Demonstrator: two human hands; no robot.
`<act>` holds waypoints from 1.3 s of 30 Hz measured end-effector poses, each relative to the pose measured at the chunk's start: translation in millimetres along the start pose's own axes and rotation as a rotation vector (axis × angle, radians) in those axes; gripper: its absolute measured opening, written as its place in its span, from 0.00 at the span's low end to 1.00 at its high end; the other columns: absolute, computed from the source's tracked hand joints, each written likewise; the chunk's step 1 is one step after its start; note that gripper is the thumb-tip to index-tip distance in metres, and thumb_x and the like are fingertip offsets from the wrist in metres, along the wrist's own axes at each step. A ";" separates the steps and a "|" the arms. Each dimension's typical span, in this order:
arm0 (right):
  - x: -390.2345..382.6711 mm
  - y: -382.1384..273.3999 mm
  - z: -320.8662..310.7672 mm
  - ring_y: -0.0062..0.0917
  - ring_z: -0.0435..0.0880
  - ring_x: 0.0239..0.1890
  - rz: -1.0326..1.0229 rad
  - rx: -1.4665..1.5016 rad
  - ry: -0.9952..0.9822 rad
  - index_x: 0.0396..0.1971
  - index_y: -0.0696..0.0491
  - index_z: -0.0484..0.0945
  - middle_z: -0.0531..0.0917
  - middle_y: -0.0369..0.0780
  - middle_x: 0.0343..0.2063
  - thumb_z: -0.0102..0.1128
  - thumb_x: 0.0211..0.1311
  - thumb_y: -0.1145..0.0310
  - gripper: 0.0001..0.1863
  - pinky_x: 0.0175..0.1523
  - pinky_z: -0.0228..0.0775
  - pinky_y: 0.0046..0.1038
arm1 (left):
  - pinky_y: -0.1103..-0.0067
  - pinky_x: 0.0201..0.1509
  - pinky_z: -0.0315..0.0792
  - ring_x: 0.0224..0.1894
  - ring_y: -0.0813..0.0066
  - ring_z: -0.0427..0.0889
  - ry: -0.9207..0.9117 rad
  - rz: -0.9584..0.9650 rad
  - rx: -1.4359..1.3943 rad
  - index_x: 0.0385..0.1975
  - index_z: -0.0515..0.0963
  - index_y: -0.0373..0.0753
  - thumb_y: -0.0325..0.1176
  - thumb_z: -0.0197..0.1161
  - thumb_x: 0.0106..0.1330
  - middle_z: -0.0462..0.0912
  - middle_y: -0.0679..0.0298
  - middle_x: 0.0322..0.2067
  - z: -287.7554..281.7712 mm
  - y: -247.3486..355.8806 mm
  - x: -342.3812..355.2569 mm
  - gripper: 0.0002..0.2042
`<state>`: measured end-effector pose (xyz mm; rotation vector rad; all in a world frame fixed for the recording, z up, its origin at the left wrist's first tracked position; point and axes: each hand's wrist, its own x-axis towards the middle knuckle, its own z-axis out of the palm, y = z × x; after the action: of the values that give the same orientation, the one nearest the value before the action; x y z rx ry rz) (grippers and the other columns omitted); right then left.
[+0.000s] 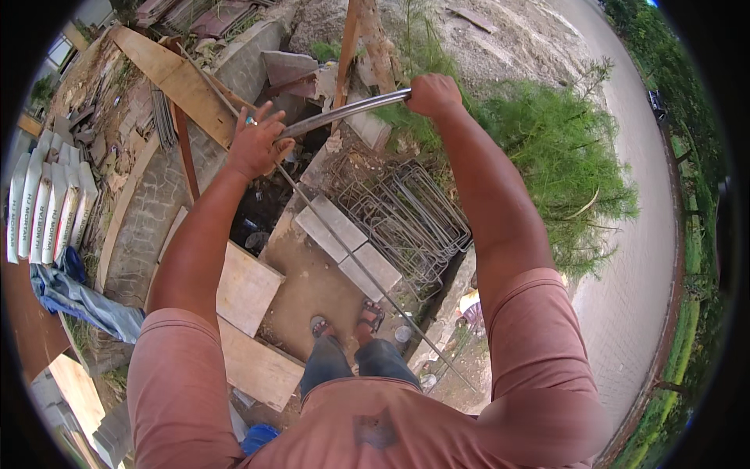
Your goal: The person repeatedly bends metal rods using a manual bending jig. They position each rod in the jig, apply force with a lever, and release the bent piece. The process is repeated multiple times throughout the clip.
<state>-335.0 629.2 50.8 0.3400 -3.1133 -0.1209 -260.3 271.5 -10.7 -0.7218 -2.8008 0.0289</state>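
My right hand (432,94) grips the shiny metal pipe (351,109) at its upper right end. At the pipe's lower left end is my left hand (256,144), its fingers spread and raised, a ring on one, with the palm and thumb against the pipe and a long thin steel rod (336,230). The rod runs diagonally from the upper left, under my left hand, down past my feet to the lower right. Whether the pipe is fitted over the rod is hidden by my left hand.
Bent steel rebar loops (406,219) lie beside pale blocks (328,227). Boards (164,66), stacked white bags (51,199) and a blue tarp (86,305) are at left. A dark trench (258,211) runs ahead. Green bushes (555,180) and a paved road (633,328) are at right.
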 end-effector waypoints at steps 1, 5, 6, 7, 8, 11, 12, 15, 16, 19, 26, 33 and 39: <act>3.6 -1.6 3.0 0.36 0.85 0.40 -0.002 -0.016 0.030 0.31 0.50 0.85 0.86 0.43 0.33 0.57 0.51 0.59 0.13 0.46 0.74 0.36 | 0.50 0.70 0.44 0.70 0.59 0.55 0.084 -0.035 0.071 0.51 0.74 0.43 0.55 0.53 0.66 0.64 0.64 0.65 -12.3 4.0 -6.8 0.24; 13.3 -9.1 -0.8 0.39 0.82 0.46 0.002 0.005 0.013 0.38 0.51 0.84 0.84 0.47 0.40 0.56 0.53 0.60 0.16 0.52 0.73 0.38 | 0.53 0.71 0.44 0.72 0.58 0.50 0.496 -0.409 0.021 0.66 0.60 0.45 0.58 0.52 0.66 0.52 0.57 0.69 -8.7 54.7 -44.4 0.33; 16.3 -10.0 -1.3 0.41 0.81 0.50 0.038 0.054 -0.021 0.40 0.52 0.83 0.82 0.52 0.44 0.55 0.53 0.61 0.17 0.55 0.73 0.39 | 0.54 0.70 0.45 0.71 0.57 0.51 0.562 -0.520 -0.260 0.67 0.57 0.43 0.58 0.51 0.67 0.53 0.55 0.69 -0.6 83.9 -67.4 0.34; 19.2 9.9 1.7 0.42 0.81 0.49 0.066 0.057 0.013 0.40 0.53 0.83 0.82 0.52 0.44 0.55 0.53 0.60 0.18 0.54 0.73 0.39 | 0.55 0.70 0.47 0.71 0.57 0.53 0.631 -0.597 -0.572 0.68 0.54 0.41 0.57 0.51 0.67 0.53 0.53 0.69 2.1 123.1 -87.2 0.36; 29.6 22.5 9.4 0.43 0.81 0.49 0.063 0.068 0.050 0.39 0.54 0.83 0.82 0.52 0.44 0.56 0.53 0.60 0.18 0.54 0.73 0.39 | 0.57 0.69 0.48 0.70 0.58 0.55 0.396 -0.741 -1.184 0.68 0.54 0.39 0.58 0.52 0.67 0.55 0.52 0.68 2.1 164.3 -114.4 0.37; 40.5 11.6 13.3 0.45 0.81 0.47 -0.018 0.048 0.086 0.38 0.57 0.83 0.83 0.51 0.41 0.57 0.52 0.59 0.19 0.52 0.74 0.42 | 0.62 0.68 0.50 0.67 0.61 0.60 -0.509 -0.816 -2.691 0.68 0.53 0.37 0.56 0.55 0.66 0.60 0.52 0.65 5.0 308.6 -213.4 0.38; 44.4 6.8 14.6 0.46 0.83 0.44 -0.025 0.049 0.120 0.36 0.58 0.83 0.84 0.51 0.38 0.58 0.52 0.58 0.19 0.49 0.74 0.43 | 0.66 0.69 0.49 0.68 0.64 0.58 -0.760 -0.724 -2.592 0.68 0.52 0.36 0.51 0.58 0.65 0.60 0.53 0.65 -4.8 354.7 -224.1 0.39; 94.2 49.3 49.8 0.45 0.84 0.37 -0.054 0.105 0.143 0.32 0.58 0.83 0.84 0.52 0.32 0.60 0.51 0.58 0.18 0.42 0.75 0.44 | 0.70 0.72 0.44 0.70 0.64 0.54 -1.185 -0.108 -2.664 0.68 0.51 0.34 0.43 0.61 0.66 0.57 0.54 0.67 -13.4 453.8 -235.0 0.37; 68.6 18.7 31.8 0.44 0.85 0.37 -0.044 0.068 0.123 0.32 0.58 0.83 0.84 0.52 0.32 0.60 0.51 0.58 0.18 0.42 0.75 0.43 | 0.73 0.71 0.48 0.70 0.65 0.55 -1.121 0.046 -2.600 0.66 0.57 0.31 0.46 0.59 0.68 0.62 0.54 0.65 -7.8 475.9 -232.5 0.34; 33.0 35.8 14.4 0.40 0.85 0.39 -0.089 -0.102 0.163 0.36 0.52 0.83 0.84 0.48 0.34 0.60 0.52 0.54 0.18 0.44 0.75 0.42 | 0.71 0.66 0.60 0.59 0.71 0.69 -1.383 0.050 -2.618 0.48 0.74 0.36 0.48 0.44 0.75 0.74 0.60 0.52 -31.8 484.8 -229.7 0.20; -20.4 -4.7 -4.1 0.39 0.82 0.46 0.054 -0.032 0.110 0.42 0.51 0.82 0.84 0.45 0.40 0.56 0.56 0.58 0.17 0.51 0.73 0.39 | 0.70 0.56 0.66 0.46 0.68 0.76 -1.104 -0.114 -2.575 0.24 0.71 0.37 0.54 0.40 0.74 0.78 0.60 0.33 -13.4 474.2 -317.0 0.27; -105.0 -23.7 7.1 0.40 0.83 0.45 0.111 0.023 0.035 0.40 0.51 0.83 0.84 0.45 0.39 0.55 0.57 0.59 0.16 0.50 0.73 0.39 | 0.69 0.57 0.67 0.49 0.62 0.79 -1.073 -0.466 -2.419 0.26 0.75 0.34 0.59 0.33 0.73 0.81 0.55 0.31 -42.0 370.1 -413.3 0.34; -225.0 -96.8 -6.3 0.46 0.82 0.45 0.203 0.266 0.087 0.36 0.58 0.80 0.83 0.52 0.38 0.53 0.59 0.52 0.22 0.51 0.72 0.42 | 0.66 0.38 0.73 0.30 0.64 0.81 -0.668 -1.119 -1.109 0.23 0.77 0.36 0.56 0.43 0.72 0.80 0.60 0.22 -123.4 213.2 -496.8 0.29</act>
<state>-94.4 583.1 49.8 0.0273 -3.0542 0.3032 291.2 215.6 -24.5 1.0148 -3.1725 -1.8060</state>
